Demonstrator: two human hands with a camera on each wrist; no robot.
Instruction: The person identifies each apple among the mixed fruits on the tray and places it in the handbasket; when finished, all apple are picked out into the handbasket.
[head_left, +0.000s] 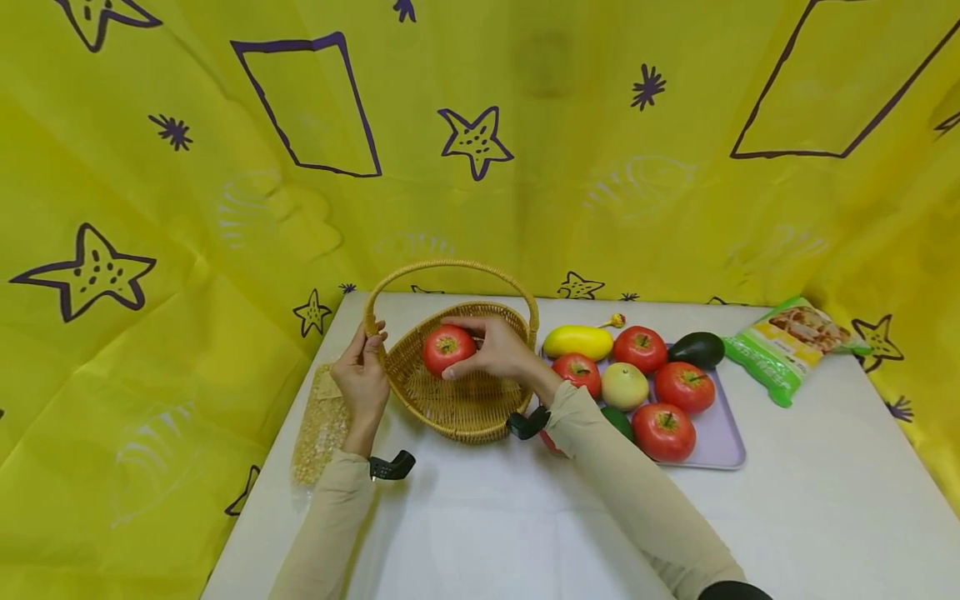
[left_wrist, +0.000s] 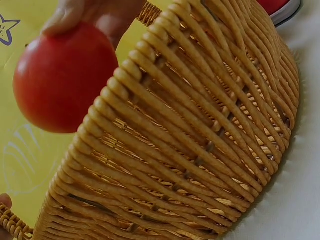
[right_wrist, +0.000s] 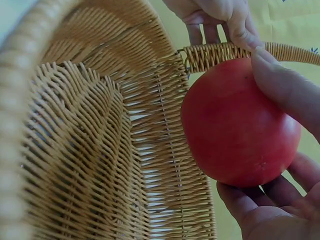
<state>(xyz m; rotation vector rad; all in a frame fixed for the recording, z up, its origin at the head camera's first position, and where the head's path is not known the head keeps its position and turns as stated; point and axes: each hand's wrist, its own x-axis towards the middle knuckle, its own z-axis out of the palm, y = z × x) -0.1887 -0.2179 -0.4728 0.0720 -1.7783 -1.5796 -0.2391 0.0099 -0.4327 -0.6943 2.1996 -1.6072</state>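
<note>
A wicker basket (head_left: 457,425) with a tall arched handle stands on the white table. My left hand (head_left: 363,375) grips the handle near its left foot; in the right wrist view those fingers (right_wrist: 240,30) wrap the woven handle. My right hand (head_left: 498,346) holds a red apple (head_left: 447,350) over the basket's opening. Thumb and fingers lie on opposite sides of the apple (right_wrist: 240,125) in the right wrist view. From the left wrist, the apple (left_wrist: 65,80) shows above the basket's rim (left_wrist: 100,110). The visible inside of the basket holds nothing.
Right of the basket, a pale purple tray (head_left: 723,433) carries several red apples, a yellow fruit (head_left: 577,342), a pale round fruit (head_left: 625,386) and a dark green avocado (head_left: 696,350). A green snack bag (head_left: 795,346) lies at the far right. A bag of yellow grains (head_left: 318,433) lies left.
</note>
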